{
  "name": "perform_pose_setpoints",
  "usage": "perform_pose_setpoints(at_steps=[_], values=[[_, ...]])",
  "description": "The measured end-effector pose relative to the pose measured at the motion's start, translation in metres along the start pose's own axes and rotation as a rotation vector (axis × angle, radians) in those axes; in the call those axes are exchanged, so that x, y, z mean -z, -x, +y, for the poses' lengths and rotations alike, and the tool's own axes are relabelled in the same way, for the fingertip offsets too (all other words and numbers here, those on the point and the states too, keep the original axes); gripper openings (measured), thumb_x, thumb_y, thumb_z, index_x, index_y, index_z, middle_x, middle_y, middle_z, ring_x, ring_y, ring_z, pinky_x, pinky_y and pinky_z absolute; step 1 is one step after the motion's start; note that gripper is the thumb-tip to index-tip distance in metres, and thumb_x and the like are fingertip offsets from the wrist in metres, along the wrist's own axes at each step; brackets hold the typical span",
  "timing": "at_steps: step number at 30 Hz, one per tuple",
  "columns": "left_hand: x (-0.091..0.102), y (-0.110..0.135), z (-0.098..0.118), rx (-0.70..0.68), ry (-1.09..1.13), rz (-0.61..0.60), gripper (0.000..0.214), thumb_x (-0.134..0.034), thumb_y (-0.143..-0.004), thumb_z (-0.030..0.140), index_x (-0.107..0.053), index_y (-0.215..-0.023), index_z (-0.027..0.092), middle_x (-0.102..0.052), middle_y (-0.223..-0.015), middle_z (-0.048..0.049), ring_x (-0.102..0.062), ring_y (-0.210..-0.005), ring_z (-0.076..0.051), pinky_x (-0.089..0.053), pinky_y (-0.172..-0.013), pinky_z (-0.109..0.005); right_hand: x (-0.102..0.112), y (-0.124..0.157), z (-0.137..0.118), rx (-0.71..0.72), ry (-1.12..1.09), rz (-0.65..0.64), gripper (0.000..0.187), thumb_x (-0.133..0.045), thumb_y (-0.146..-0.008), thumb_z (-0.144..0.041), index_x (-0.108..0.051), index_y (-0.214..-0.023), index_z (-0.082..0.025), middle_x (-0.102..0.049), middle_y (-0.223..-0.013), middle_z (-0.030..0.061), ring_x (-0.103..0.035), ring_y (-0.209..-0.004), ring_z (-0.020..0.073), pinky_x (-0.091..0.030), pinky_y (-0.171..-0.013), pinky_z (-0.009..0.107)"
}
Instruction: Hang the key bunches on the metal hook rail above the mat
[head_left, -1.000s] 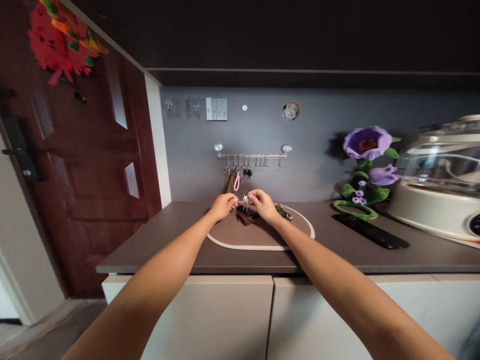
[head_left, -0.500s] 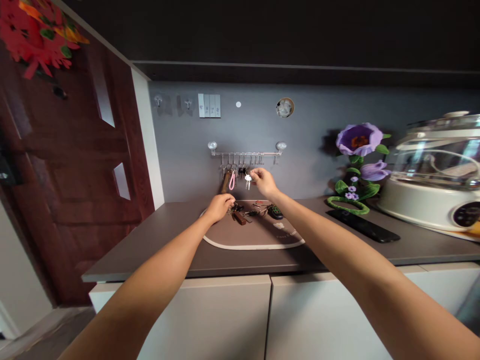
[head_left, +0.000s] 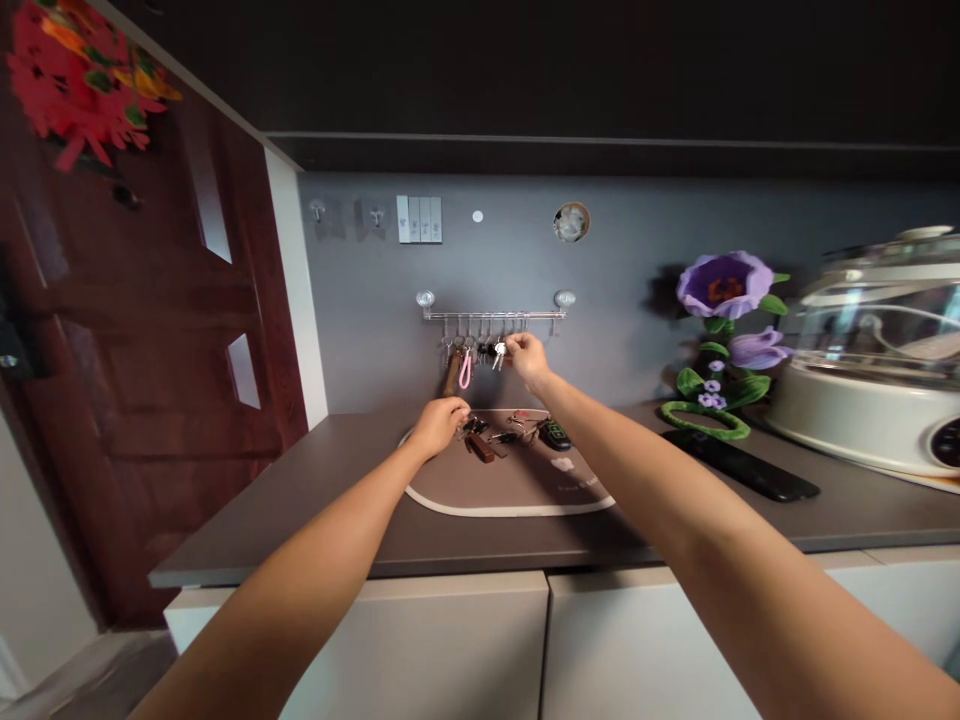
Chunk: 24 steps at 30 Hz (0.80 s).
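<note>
My right hand (head_left: 529, 362) is raised close to the hook rail (head_left: 495, 316), its fingers pinched on a small bunch of silver keys (head_left: 499, 354) that hangs just below the hooks. On the rail's left part hang several key sets, among them a pink strap (head_left: 466, 370) and a brown strap (head_left: 451, 374). Low over the mat (head_left: 517, 490) is my left hand (head_left: 441, 424), thumb and fingers pressed together. What it may hold is hidden. By its fingertips lie dark keys (head_left: 474, 425) and a brown key holder (head_left: 480, 447).
More keys and a black key fob (head_left: 553, 434) lie on the mat. To the right, a purple felt flower (head_left: 724, 285) stands behind a long black object (head_left: 742, 465), near a white appliance with a clear lid (head_left: 862, 400). A dark cabinet (head_left: 570, 70) overhangs the counter.
My right hand has lifted the silver keys slightly, nearer to the hooks. The left hand stays low by the keys on the mat. The view has shifted a little.
</note>
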<state>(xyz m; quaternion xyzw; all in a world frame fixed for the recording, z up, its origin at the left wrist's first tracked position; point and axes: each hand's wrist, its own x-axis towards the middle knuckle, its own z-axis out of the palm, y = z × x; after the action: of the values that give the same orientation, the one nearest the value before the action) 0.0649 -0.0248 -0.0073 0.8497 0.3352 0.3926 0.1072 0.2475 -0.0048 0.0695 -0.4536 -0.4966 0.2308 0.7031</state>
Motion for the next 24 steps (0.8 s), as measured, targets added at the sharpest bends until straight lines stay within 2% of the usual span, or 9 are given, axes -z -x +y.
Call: perform_pose_setpoints(at_steps=[4, 24], values=[[0.000, 0.000, 0.001, -0.005, 0.005, -0.015, 0.022, -0.042, -0.079, 0.018, -0.062, -0.072, 0.014, -0.063, -0.068, -0.0024, -0.054, -0.063, -0.012, -0.039, -0.064, -0.021, -0.003, -0.002, 0.006, -0.038, -0.073, 0.024, 0.002, -0.046, -0.073, -0.019, -0.048, -0.071, -0.018, -0.051, -0.066, -0.0017, -0.049, -0.057, 0.0085, -0.046, -0.059, 0.025], [-0.003, 0.000, -0.004, -0.025, 0.013, -0.044, 0.023, -0.041, -0.079, 0.019, -0.061, -0.070, 0.015, -0.063, -0.068, -0.0019, -0.054, -0.062, -0.012, -0.039, -0.063, -0.021, -0.013, -0.022, 0.011, -0.055, -0.202, 0.181, 0.006, -0.047, -0.072, -0.020, -0.049, -0.067, -0.017, -0.054, -0.068, -0.0006, -0.050, -0.057, 0.0073, -0.048, -0.057, 0.022]])
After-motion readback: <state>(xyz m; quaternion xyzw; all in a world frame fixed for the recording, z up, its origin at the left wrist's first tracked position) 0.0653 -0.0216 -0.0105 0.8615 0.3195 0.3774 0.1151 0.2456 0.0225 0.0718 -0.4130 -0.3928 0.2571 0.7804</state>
